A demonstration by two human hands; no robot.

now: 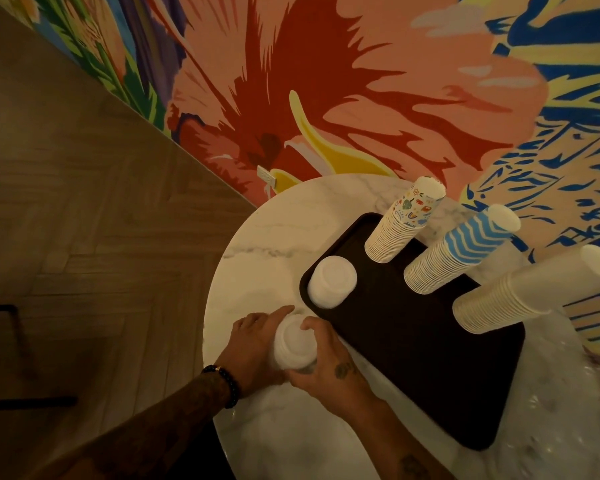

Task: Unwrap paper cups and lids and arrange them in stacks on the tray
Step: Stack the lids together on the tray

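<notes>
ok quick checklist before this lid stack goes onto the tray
1. Grip: left hand and right hand both hold the held lid stack: ok.
2. Wrapper fully off the held lid stack: cannot tell.
3. Bare room on the tray beside the tray's lid stack: ok.
4. Floral cup stack, blue-striped cup stack and plain cup stack standing on the tray, none toppled: ok.
5. Held lid stack on the tray: not ok, it is over the table, off the tray's near-left corner.
</notes>
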